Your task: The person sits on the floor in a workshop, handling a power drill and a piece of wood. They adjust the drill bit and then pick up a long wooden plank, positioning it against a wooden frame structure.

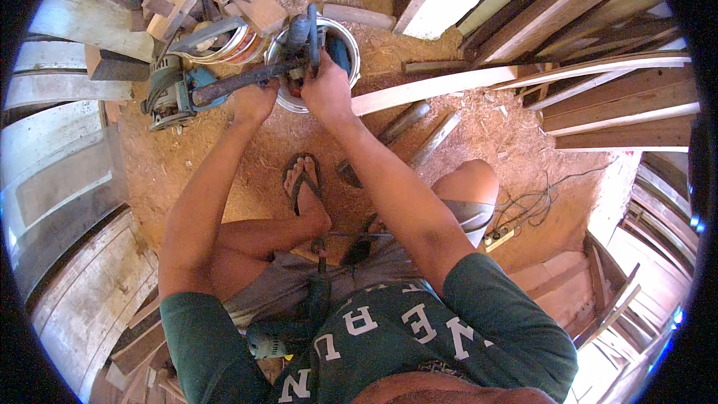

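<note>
A white bucket (356,43) with several tools in it stands in front of my feet. Over it, my right hand (329,93) is closed around the lower end of a blue metal bar (313,30). My left hand (254,102) is curled at the bucket's left side, under a thick dark rod (232,87). That rod slants from the bucket out to the left; what the left fingers grip is hidden. Just left of this hand sits a teal circular saw (170,97). A green power tool (284,335) lies near my lap.
Wooden blocks (183,0) are piled behind a second, striped bucket (243,49). A curved pale plank (441,86) reaches right toward leaning boards (628,97). Two short cylindrical pieces (407,121) lie on the shaving-covered floor (217,172). A tangled cord (535,206) is by my knee.
</note>
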Tool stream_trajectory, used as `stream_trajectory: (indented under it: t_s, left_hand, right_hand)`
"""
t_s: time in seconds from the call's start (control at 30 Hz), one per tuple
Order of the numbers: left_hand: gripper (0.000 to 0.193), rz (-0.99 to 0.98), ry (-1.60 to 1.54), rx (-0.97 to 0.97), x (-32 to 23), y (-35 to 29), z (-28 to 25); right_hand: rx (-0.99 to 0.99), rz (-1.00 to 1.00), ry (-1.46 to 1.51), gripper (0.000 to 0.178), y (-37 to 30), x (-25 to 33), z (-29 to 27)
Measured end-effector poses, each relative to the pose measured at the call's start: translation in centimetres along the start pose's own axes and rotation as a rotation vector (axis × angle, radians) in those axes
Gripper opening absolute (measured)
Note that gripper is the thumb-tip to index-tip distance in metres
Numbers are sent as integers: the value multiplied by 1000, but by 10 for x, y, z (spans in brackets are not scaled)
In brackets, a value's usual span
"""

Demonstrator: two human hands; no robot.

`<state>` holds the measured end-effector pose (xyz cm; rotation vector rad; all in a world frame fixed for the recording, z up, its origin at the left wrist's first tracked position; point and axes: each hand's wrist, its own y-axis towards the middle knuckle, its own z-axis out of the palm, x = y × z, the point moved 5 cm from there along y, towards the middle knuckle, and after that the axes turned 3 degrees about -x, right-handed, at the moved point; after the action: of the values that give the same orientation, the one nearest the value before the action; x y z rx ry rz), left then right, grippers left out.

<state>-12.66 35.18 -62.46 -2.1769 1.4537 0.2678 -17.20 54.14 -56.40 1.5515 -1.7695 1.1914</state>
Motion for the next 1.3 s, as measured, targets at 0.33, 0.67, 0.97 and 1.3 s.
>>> stream_trajectory:
  t_s: [0.33, 0.67, 0.97, 1.3]
  left_hand:
    - [45, 168, -105, -120, -16, -23, -14]
    - [48, 80, 14, -187, -13, -28, -5]
    - [45, 109, -8, -126, -27, -28, -17]
    - [46, 141, -169, -192, -4, -24, 3]
  right_hand:
    - [117, -273, 338, 11, -83, 19, -130]
    - [180, 347, 610, 11, -100, -111, -174]
    - [514, 10, -292, 32, -108, -151, -124]
    - [392, -139, -572, 45, -12, 7, -30]
